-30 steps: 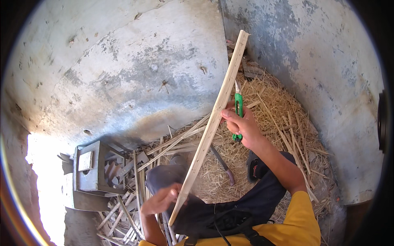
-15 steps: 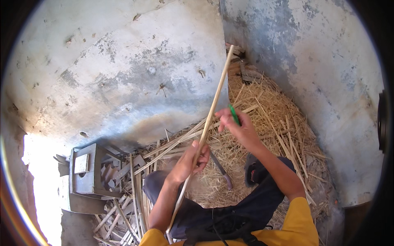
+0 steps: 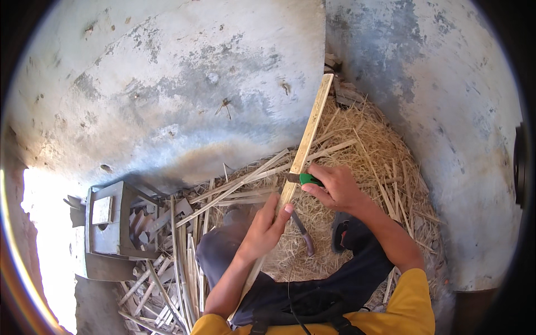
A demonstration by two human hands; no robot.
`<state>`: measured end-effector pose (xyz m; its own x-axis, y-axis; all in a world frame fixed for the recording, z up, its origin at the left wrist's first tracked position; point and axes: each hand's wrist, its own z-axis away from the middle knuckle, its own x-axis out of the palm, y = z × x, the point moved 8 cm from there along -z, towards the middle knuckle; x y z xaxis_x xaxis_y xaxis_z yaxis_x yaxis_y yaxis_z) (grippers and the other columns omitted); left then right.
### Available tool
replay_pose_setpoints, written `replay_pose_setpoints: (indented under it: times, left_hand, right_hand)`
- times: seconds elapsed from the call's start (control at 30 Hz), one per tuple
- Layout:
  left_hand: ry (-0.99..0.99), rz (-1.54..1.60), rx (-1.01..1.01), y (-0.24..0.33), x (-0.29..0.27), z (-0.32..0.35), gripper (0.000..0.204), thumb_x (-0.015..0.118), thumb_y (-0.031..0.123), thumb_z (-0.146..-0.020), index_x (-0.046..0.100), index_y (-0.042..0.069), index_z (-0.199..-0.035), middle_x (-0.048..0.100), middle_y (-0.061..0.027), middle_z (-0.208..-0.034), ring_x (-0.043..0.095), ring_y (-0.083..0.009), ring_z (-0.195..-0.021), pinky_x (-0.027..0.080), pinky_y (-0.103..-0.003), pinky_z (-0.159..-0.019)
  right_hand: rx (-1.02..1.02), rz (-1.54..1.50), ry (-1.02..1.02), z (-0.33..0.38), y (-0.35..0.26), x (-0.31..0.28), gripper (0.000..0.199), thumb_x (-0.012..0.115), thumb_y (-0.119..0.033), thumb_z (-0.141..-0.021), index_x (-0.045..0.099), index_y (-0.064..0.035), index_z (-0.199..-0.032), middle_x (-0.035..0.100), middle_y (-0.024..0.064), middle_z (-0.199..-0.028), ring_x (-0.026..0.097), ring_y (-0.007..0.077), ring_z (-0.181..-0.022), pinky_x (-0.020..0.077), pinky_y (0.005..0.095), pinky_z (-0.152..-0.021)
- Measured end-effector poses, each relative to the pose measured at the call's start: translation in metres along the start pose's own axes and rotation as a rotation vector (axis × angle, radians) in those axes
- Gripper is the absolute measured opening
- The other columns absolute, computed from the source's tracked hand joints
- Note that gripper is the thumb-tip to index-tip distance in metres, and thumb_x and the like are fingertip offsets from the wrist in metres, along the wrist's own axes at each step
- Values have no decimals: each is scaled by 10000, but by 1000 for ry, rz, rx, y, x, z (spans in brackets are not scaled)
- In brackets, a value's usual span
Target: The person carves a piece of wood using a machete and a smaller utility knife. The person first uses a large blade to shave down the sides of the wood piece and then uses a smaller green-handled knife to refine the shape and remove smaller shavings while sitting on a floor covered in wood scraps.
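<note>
A long pale wooden slat [image 3: 310, 134] slants up and away from my lap, its broad face showing and its far end near the wall corner. My left hand [image 3: 264, 229] is wrapped round the slat at about its middle. Just beyond it, my right hand [image 3: 338, 190] grips a green-handled knife [image 3: 310, 179]. The short blade lies across the slat's face and appears to touch it. Part of the green handle is hidden by my right fingers.
Straw-like shavings [image 3: 368, 134] cover the floor between the walls. A dark tool with a brown handle [image 3: 307, 244] lies between my legs. Several loose slats [image 3: 240, 187] and a grey wooden box-like piece [image 3: 111, 223] are at left. The wall [image 3: 184, 89] rises ahead.
The slat has turned from its narrow edge to its broad face. My right hand has come down toward me, bringing the knife blade onto the slat. The view has shifted slightly.
</note>
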<state>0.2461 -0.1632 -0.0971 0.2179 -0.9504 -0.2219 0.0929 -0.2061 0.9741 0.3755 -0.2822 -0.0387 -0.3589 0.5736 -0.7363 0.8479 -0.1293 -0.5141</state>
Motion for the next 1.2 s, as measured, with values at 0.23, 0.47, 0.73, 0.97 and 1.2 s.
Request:
replay_pose_setpoints:
  times: [0.23, 0.47, 0.73, 0.97, 1.2]
  left_hand:
    - [54, -125, 134, 12, -12, 6, 285, 602, 290, -1075, 516, 18, -1091, 505, -19, -739, 471, -96, -693, 424, -305, -618]
    - [37, -157, 55, 18, -20, 7, 380, 670, 305, -1033, 540, -3, -1216, 626, -93, -825, 599, -162, -766, 485, -361, -687]
    - [-539, -216, -197, -26, -8, 34, 255, 726, 125, -956, 610, -8, -1139, 649, -38, -864, 662, -126, -822, 551, -336, -730]
    - [-210, -22, -76, -12, -6, 26, 348, 797, 317, -936, 608, 34, -864, 564, 4, -661, 555, -86, -584, 466, -316, -524]
    - [-286, 255, -264, -6, 0, 32, 349, 813, 218, -922, 512, 63, -838, 510, 32, -672, 516, -62, -512, 420, -265, -405]
  right_hand:
    - [385, -686, 59, -9, 20, 22, 318, 666, -340, -1012, 690, -32, -1083, 532, -54, -693, 454, 66, -639, 360, 282, -589]
    - [452, -754, 88, -15, 35, 29, 312, 689, -345, -1006, 730, -36, -1016, 503, -86, -676, 421, 24, -612, 312, 250, -560]
    - [574, -916, 370, -11, 56, -16, 318, 702, -344, -1001, 705, -26, -996, 467, -77, -634, 371, 20, -532, 262, 222, -484]
    - [124, -348, 264, -6, 31, -22, 470, 507, -475, -1065, 657, -29, -1057, 463, -18, -625, 412, 101, -489, 334, 304, -466]
    - [-209, 92, 126, 12, -19, 4, 380, 706, -437, -952, 652, -63, -912, 611, 56, -677, 618, 235, -535, 479, 359, -493]
